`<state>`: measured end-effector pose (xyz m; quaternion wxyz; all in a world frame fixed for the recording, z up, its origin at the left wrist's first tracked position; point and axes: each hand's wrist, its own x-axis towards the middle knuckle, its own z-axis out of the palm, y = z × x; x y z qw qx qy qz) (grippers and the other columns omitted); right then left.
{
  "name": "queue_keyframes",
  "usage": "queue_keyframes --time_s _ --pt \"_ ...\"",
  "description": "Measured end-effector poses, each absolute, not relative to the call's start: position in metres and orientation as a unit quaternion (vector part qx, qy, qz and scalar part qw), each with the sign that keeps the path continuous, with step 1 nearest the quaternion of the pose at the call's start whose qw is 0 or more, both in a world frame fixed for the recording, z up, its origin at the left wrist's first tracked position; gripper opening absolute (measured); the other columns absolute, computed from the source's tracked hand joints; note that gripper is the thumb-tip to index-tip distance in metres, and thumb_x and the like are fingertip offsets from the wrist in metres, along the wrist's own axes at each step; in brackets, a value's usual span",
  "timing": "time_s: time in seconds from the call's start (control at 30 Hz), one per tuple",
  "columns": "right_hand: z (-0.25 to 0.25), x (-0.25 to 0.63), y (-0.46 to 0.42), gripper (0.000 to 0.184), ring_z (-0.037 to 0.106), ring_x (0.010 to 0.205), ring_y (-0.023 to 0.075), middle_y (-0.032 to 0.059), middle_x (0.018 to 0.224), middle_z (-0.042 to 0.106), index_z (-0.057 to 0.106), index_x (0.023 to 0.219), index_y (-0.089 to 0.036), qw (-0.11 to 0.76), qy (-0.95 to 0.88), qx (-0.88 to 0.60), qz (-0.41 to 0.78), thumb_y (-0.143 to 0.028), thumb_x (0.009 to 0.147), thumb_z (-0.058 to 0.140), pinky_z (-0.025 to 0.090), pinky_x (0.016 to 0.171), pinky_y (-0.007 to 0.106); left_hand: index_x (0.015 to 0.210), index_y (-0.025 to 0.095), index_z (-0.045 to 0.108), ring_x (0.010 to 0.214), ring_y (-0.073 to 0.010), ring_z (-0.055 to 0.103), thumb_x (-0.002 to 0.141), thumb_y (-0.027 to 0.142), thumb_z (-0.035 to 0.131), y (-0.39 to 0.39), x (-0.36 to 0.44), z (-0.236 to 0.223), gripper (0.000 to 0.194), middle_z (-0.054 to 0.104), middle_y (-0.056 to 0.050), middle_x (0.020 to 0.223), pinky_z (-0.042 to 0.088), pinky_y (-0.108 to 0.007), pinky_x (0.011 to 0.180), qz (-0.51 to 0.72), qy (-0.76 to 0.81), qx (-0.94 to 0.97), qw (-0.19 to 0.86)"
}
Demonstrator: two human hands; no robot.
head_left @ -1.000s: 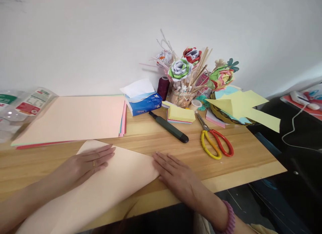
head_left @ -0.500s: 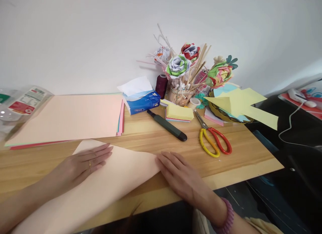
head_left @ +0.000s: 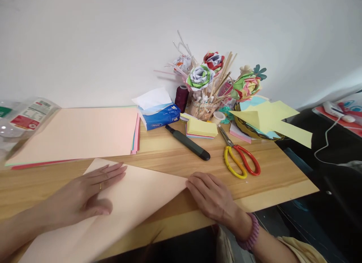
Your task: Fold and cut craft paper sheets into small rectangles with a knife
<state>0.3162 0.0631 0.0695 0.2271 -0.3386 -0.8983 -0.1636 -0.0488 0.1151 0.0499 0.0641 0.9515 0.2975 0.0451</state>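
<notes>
A pale peach sheet of paper (head_left: 132, 197) lies folded across the front of the table, its pointed corner toward the right. My left hand (head_left: 85, 189) rests on the sheet, fingers out flat and thumb apart. At the pointed corner, my right hand (head_left: 210, 195) pinches the paper between its fingers and thumb; the thumb is mostly hidden. Beyond the right hand are the scissors (head_left: 238, 153) with one yellow and one red handle. A dark green-black utility knife (head_left: 188, 142) lies behind the sheet.
A stack of coloured paper (head_left: 85, 131) sits behind my left hand, beside a clear plastic package (head_left: 31, 117). Along the wall stand a blue tissue pack (head_left: 161, 114), yellow note slips (head_left: 202, 128), a pot (head_left: 200, 109) with paper flowers, and a basket (head_left: 240, 123) with yellow cut paper.
My right hand has shifted slightly right with the paper's corner, and its fingers are more bent. The sheet's point is sharper. My left thumb has come out from the fingers.
</notes>
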Motion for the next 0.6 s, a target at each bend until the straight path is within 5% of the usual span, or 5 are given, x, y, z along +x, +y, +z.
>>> queue_keyframes --time_s 0.23,0.43,0.6 --pt "0.068 0.332 0.046 0.038 0.056 0.109 0.0206 0.0107 0.111 0.065 0.059 0.115 -0.007 0.134 -0.913 -0.368 -0.116 -0.007 0.09 0.03 0.047 0.092 0.034 0.146 0.029 0.016 0.128 -0.0258 0.042 0.076 0.055 0.063 0.113 -0.056 0.039 0.088 0.036 -0.004 0.144 0.039 -0.041 0.103 0.045 0.314 0.946 0.062" --pt "0.062 0.311 0.017 0.041 0.056 0.11 0.0191 0.0084 0.115 0.064 0.059 0.117 -0.014 0.148 -0.848 -0.489 -0.138 -0.011 0.091 0.028 0.047 0.091 0.033 0.145 0.031 0.019 0.125 -0.0286 0.046 0.074 0.057 0.063 0.112 -0.053 0.037 0.087 0.039 -0.003 0.143 0.038 -0.044 0.103 0.076 0.333 0.936 0.088" --pt "0.047 0.27 0.012 0.05 0.043 0.126 0.0199 0.0022 0.13 0.056 0.057 0.122 -0.017 0.204 -0.865 -0.442 -0.124 -0.051 0.091 0.037 0.039 0.099 0.033 0.145 0.032 0.019 0.121 -0.0293 0.05 0.075 0.054 0.062 0.109 -0.051 0.037 0.085 0.041 -0.003 0.142 0.041 -0.043 0.101 0.075 0.324 0.939 0.088"
